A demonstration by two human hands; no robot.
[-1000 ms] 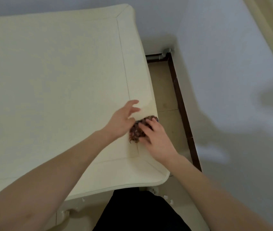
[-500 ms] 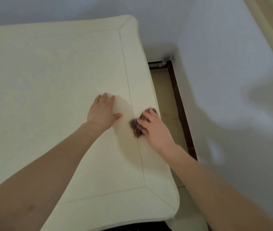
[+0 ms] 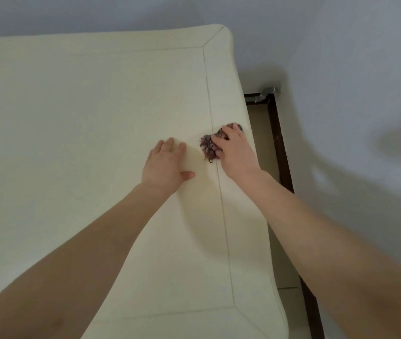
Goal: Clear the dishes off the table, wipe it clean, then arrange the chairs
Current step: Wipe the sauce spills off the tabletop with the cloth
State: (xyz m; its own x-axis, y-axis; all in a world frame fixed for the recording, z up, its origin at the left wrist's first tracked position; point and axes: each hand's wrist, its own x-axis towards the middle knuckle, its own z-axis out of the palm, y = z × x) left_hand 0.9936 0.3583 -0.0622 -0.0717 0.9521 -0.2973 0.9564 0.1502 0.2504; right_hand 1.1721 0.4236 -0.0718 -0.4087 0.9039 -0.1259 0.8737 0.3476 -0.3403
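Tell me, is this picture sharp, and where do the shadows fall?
Head view: soft, slightly blurred overall, most on the wall at right; the left hand and the right hand on the purple rag read clearly. Faint arm shadows lie on the cream table. Wide-angle lens bows the table's edges. No glare.

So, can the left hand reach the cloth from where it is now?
Probably yes. The left hand lies flat on the table, just beside the cloth, and only bare tabletop lies between them. But the right hand already covers most of the cloth.
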